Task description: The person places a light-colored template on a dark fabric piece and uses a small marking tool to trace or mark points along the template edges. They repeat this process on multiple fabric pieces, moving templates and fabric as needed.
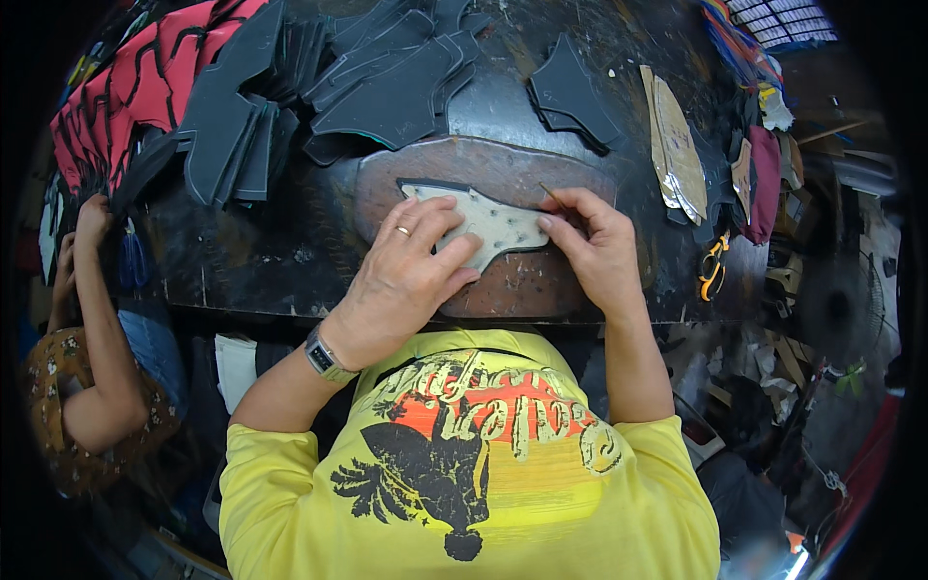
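Observation:
A pale, curved template (498, 224) with several dark spots lies on a black cut piece (440, 184), whose edge shows along the top. Both rest on a worn brown board (512, 290). My left hand (406, 251), wearing a ring, lies over the template's left part with spread fingers, pressing it down. At the template's right end, my right hand (597, 242) pinches a thin, brownish, pen-like stick (551, 195) between thumb and fingers. The stick's lower end is hidden by the fingers.
Stacked black cut pieces (387, 92) lie beyond the board, with a smaller stack (575, 97) to the right. Red pieces (145, 77) spread far left, near a co-worker's hand (94, 220). Brown patterns (674, 145) and orange-handled cutters (713, 267) lie right.

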`<state>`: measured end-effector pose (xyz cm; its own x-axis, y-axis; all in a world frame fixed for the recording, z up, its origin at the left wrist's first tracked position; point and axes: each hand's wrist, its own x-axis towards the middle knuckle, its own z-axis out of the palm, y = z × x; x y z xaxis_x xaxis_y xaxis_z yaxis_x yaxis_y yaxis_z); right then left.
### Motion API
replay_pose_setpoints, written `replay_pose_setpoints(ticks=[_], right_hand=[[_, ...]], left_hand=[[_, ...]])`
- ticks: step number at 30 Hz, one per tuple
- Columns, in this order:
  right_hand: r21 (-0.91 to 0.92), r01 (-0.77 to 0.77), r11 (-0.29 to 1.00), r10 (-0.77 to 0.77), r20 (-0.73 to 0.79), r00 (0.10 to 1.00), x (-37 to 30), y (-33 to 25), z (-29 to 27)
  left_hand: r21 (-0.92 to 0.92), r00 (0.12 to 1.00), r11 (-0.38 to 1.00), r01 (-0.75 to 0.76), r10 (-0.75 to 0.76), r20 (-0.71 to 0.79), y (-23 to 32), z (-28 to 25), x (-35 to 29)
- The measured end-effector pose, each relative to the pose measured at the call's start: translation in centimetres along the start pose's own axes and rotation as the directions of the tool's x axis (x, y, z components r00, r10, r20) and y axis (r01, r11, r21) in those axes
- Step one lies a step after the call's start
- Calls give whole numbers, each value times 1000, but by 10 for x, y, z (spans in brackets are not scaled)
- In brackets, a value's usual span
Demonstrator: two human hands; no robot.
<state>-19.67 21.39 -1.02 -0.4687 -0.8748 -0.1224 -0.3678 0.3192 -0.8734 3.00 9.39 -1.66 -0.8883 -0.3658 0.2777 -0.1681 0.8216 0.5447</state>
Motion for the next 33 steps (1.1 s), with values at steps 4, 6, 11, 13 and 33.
replay_pose_setpoints(ticks=[4,6,11,13,33], right_hand=[[-22,106,994,-106,-1,994,-6,5,-7],[-94,163,982,-163,1,987,-6,7,-4],[-196,223,955,-228,-2,974,-5,4,0],[-216,253,943,-259,1,966,-6,3,0],[-279,310,909,-303,70,950,-10,-1,-2]], left_hand=[[-7,999,1000,8,-8,40,2,-4,1],[-5,998,1000,13,-13,55,2,-6,2],[14,999,1000,-6,5,54,0,-7,3],[20,999,1000,-9,8,52,1,-7,3],[6,1000,1000,11,-11,18,0,0,1]])
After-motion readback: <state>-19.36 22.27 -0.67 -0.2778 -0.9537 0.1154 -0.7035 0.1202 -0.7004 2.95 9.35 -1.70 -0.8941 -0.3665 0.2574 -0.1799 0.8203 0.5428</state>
